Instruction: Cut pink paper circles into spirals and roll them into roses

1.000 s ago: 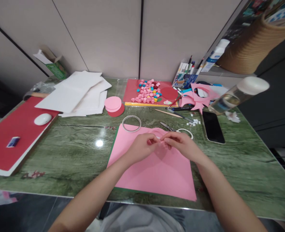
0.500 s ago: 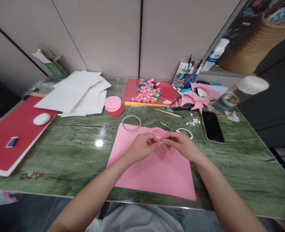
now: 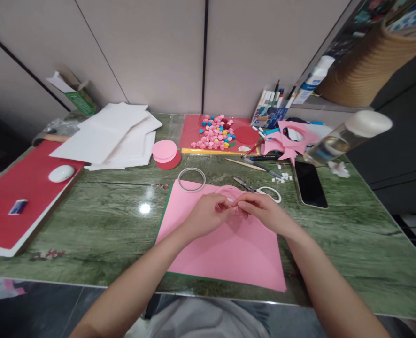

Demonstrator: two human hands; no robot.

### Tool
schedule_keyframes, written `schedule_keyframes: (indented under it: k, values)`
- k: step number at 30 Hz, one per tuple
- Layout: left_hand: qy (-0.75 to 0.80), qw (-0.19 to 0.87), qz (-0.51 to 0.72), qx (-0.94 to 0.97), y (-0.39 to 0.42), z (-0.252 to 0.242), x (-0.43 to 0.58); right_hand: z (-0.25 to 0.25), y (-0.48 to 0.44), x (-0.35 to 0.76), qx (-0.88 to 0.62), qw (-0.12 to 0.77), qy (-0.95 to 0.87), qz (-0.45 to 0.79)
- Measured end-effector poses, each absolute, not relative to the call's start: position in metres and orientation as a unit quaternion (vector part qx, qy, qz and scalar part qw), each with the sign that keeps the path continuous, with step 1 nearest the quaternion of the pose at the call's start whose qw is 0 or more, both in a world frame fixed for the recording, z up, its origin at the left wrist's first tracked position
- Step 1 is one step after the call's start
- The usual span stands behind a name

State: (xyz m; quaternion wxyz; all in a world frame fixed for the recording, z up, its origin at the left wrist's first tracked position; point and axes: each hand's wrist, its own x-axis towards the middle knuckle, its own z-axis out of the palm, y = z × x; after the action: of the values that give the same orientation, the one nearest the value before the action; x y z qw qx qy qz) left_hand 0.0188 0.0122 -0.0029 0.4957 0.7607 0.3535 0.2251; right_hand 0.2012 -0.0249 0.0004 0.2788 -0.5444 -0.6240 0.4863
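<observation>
My left hand (image 3: pixel 206 216) and my right hand (image 3: pixel 264 211) meet over a pink sheet of paper (image 3: pixel 225 244) on the green marble table (image 3: pixel 98 220). Both hands pinch a small pink paper piece (image 3: pixel 233 204) between their fingertips. A pink paper circle (image 3: pixel 231 191) lies just beyond the fingers. A tape ring (image 3: pixel 191 179) sits at the sheet's far left corner. Scissors (image 3: pixel 245 184) and a second white ring (image 3: pixel 269 192) lie behind my right hand.
A black phone (image 3: pixel 310 184) lies at the right beside a clear bottle (image 3: pixel 347 137). Behind are a red tray of small paper flowers (image 3: pixel 217 133), pink cut-outs (image 3: pixel 288 138), pens (image 3: pixel 271 105), round pink discs (image 3: pixel 165 153), white sheets (image 3: pixel 114 136), a red board (image 3: pixel 21 192) with a mouse (image 3: pixel 62 173).
Almost nothing has moved. My fingers shift slightly on the small pink piece, staying in the same place over the pink sheet.
</observation>
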Motion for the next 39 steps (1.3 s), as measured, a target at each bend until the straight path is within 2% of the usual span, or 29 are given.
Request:
schedule_keyframes:
  k: [39]
  values:
    - [0.361, 0.427, 0.186, 0.808, 0.0130, -0.0069, 0.0167, -0.0047, -0.0260, 0.2035, -0.572, 0.273, -0.613, 0.471]
